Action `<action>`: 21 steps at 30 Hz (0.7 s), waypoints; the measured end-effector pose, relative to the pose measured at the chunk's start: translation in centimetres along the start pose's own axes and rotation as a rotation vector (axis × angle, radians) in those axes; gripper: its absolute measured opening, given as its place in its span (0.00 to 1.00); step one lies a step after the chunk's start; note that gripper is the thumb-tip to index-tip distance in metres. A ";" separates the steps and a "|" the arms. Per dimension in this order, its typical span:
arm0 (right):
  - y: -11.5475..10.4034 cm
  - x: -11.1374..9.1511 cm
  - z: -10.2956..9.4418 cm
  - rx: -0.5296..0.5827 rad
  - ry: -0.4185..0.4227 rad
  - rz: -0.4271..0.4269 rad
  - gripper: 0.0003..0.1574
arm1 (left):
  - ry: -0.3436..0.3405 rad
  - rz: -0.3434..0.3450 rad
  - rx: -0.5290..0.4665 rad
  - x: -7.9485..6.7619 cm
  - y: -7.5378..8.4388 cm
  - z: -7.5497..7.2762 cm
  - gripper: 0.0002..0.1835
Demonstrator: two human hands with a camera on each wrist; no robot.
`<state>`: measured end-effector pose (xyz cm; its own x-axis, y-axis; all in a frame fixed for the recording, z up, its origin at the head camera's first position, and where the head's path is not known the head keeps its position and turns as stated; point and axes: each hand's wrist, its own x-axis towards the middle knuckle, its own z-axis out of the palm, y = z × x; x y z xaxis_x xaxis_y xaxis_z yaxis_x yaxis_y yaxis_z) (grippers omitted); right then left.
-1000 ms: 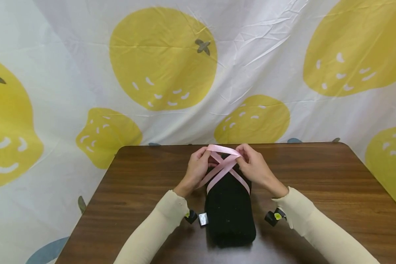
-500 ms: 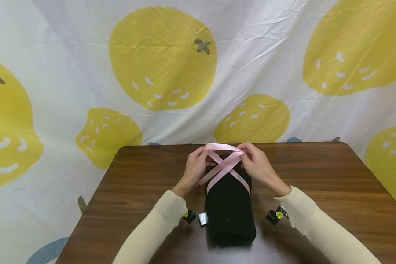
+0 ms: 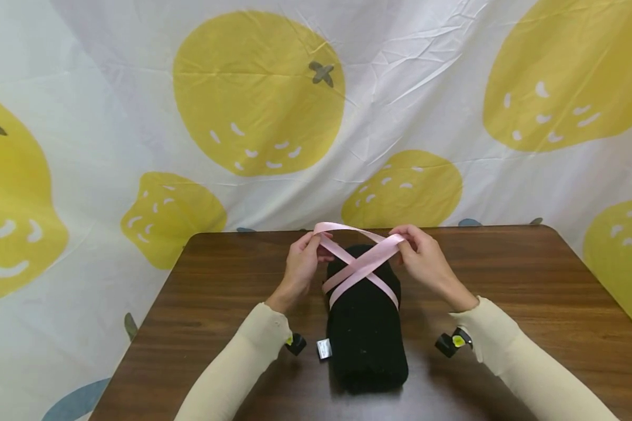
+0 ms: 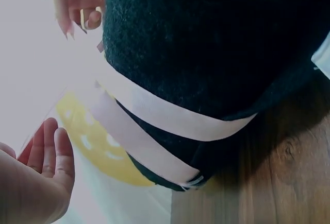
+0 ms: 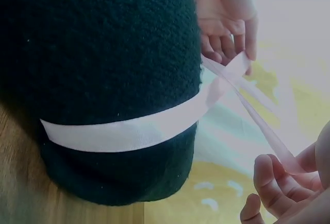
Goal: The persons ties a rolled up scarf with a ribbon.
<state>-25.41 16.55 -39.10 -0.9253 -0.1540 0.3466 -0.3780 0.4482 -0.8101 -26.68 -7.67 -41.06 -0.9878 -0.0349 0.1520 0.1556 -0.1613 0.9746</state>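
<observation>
Pink ribbon drawn wider above a black fabric block

Nearest the viewer, pale sleeves enter from the lower left and lower right of the frame, each with a small black wrist camera near the cuff. Between them, in the lower centre, the block lies lengthwise on the tabletop, a white label at its left edge; it has not shifted over the last second. Farther up, the ribbon passes about the block's far half and crosses over its upper face, just right of the frame's centre. The left hand pinches one part of it between thumb and fingers; the right hand pinches another in the same fashion (the right wrist view shows this grip most plainly, while glare whitens much of the left wrist view). The two hands have moved apart, and the strip arching between them now spans a broader gap. The crossing has kept nearly the same place, so slack is probably being taken up there; no finished knot is visible. Beyond the tabletop's far edge hangs a white cloth printed with yellow fruit.
</observation>
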 end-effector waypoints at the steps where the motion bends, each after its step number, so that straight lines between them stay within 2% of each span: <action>1: 0.0 0.0 -0.1 -0.001 0.002 0.003 0.13 | -0.001 0.001 -0.003 0.0 0.0 -0.1 0.16; 8: 0.5 -0.3 -0.9 -0.013 0.019 0.001 0.15 | 0.003 0.009 -0.030 0.0 -0.1 -0.9 0.16; 15: 1.0 -0.4 -1.6 -0.043 0.036 0.007 0.15 | 0.024 -0.006 0.003 -0.3 0.0 -1.7 0.17; 21: 1.5 -0.8 -2.7 -0.077 0.048 0.011 0.15 | 0.033 -0.008 -0.013 -0.3 -0.2 -2.7 0.17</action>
<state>-25.14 19.71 -39.32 -0.9262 -0.1069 0.3615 -0.3625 0.5159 -0.7761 -26.38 -10.33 -41.71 -0.9881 -0.0662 0.1388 0.1485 -0.1748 0.9733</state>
